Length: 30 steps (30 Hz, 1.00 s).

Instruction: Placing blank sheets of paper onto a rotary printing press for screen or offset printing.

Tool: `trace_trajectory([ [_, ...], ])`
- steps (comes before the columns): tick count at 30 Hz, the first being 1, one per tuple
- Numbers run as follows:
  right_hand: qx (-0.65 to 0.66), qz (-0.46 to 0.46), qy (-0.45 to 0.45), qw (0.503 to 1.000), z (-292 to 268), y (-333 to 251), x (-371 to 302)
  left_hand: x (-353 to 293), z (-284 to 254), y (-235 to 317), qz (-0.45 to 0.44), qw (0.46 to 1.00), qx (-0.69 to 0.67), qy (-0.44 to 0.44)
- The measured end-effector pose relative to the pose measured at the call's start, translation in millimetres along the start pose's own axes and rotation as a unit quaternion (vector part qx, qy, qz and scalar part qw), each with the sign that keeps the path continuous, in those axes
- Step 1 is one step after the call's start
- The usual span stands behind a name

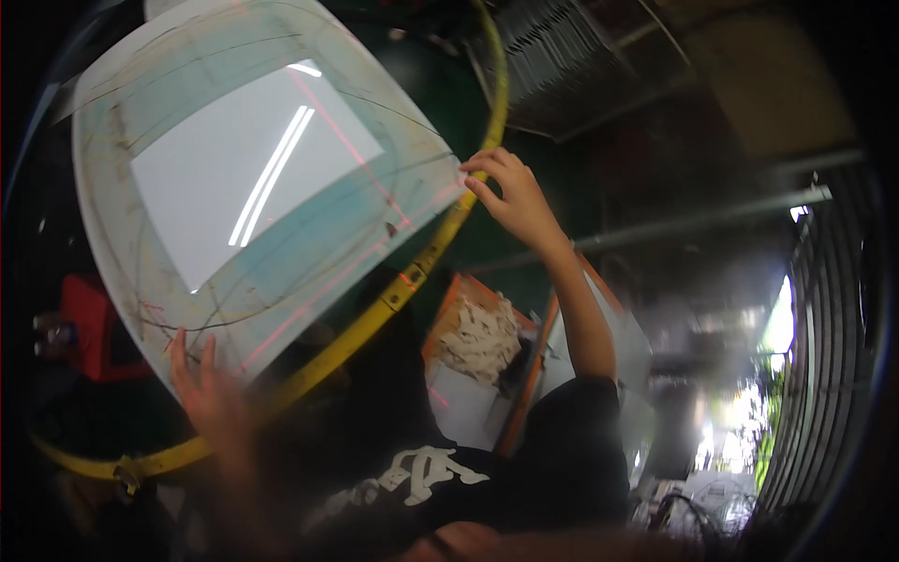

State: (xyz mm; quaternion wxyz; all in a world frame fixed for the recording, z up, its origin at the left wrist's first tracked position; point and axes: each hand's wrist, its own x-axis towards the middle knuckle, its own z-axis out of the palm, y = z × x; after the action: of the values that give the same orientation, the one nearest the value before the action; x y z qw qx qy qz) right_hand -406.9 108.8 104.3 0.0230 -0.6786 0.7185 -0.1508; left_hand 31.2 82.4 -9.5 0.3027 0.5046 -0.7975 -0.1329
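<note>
A large pale board (94, 187) with rounded sides, smeared light blue and marked with dark curved lines, lies tilted at the upper left. On it is a glossy white rectangular sheet (197, 173) reflecting bright lamp streaks. My left hand (211, 393), partly blurred, has its fingers stretched apart over the board's near left edge. At the right corner of the board, my right hand (510, 197) pinches the edge between thumb and fingers. Red light lines cross the board and the sheet.
A curved yellow rail (351, 342) runs close under the board's near side. Below it stands an orange-edged box (456, 290) with crumpled cream cloth strips (482, 342). A red object (89, 328) is at the left. A rack of stacked thin panels (552, 66) stands at the top.
</note>
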Motion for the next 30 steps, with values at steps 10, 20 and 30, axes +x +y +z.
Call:
trace_trajectory([
  [10,0.021,0.316,-0.103,0.943,-24.9,2.0,-272.5,-33.9,5.2,30.8,0.067,0.996,-0.062,0.005],
  [20,0.009,0.4,-0.071,0.914,-3.9,-12.4,-332.4,-48.6,-2.0,53.1,0.084,0.995,-0.052,-0.01],
  [30,0.031,0.382,-0.053,0.922,-9.0,-18.6,-336.1,-60.1,-5.8,61.6,0.083,0.993,-0.083,-0.03],
])
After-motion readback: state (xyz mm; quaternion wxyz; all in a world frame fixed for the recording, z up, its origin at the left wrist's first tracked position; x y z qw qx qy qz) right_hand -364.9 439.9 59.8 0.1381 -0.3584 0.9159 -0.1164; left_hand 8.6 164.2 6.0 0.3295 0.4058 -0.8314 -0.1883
